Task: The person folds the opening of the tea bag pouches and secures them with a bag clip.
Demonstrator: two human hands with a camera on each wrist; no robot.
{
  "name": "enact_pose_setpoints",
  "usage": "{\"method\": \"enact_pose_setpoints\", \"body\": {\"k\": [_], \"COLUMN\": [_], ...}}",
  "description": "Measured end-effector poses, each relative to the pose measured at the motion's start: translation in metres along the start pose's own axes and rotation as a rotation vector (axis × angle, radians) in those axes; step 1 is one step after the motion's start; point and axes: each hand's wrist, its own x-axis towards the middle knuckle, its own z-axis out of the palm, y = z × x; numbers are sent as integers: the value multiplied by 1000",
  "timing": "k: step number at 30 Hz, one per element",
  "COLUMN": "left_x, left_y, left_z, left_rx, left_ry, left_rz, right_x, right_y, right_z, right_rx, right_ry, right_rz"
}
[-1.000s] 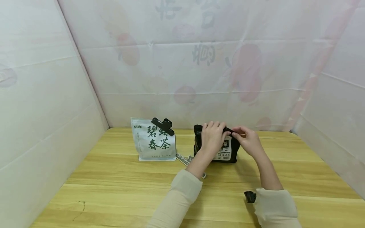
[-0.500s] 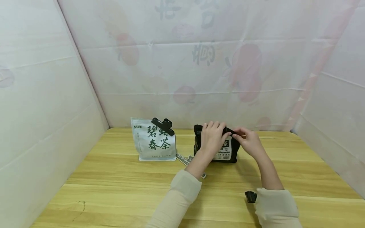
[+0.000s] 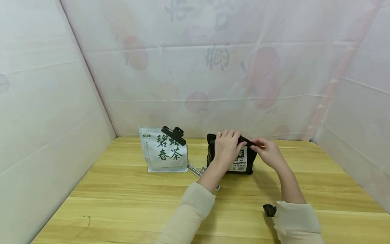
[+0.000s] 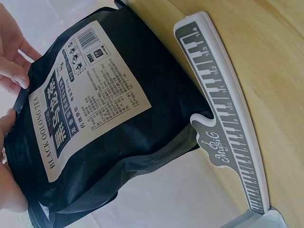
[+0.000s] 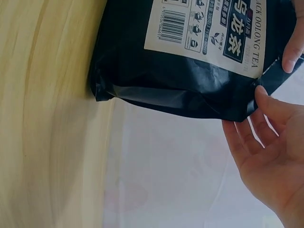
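A black bag of oolong tea [image 3: 250, 164] with a pale label stands on the wooden table, its top folded down. My left hand [image 3: 226, 147] lies over its top, gripping the folded edge between thumb and fingers. At the top right corner, my right hand [image 3: 269, 153] pinches the same fold; in the right wrist view its thumb is in front and the fingers [image 5: 237, 137] behind. In the left wrist view a strip with printed piano keys and the word Music [image 4: 221, 90] lies against the bag's base.
To the left stands a pale tea bag [image 3: 164, 162] with a wide black bulldog clip [image 3: 174, 135] slanted across its top right corner. A small black object [image 3: 269, 210] lies beside my right sleeve. Fabric walls enclose the table [image 3: 131, 196] at the back and sides.
My right hand has shifted slightly to the right along the black bag's folded top. The left hand keeps its hold in the same place.
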Motion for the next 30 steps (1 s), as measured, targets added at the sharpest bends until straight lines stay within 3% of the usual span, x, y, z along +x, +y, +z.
{"method": "enact_pose_setpoints", "body": {"k": [17,23,30], "left_x": [2,3,3], "left_y": [-1,0,0], "left_z": [-6,-7,-4], "left_rx": [0,5,-7], "left_ry": [-51,-51,-47], "left_rz": [22,19,9], "right_x": [0,-3,-5], "right_y": [3,11,18], "right_z": [-2,-7,-7], "right_rx": [15,38,90], "right_ry": [-20,-65,-49], "right_rz": [5,53,72]}}
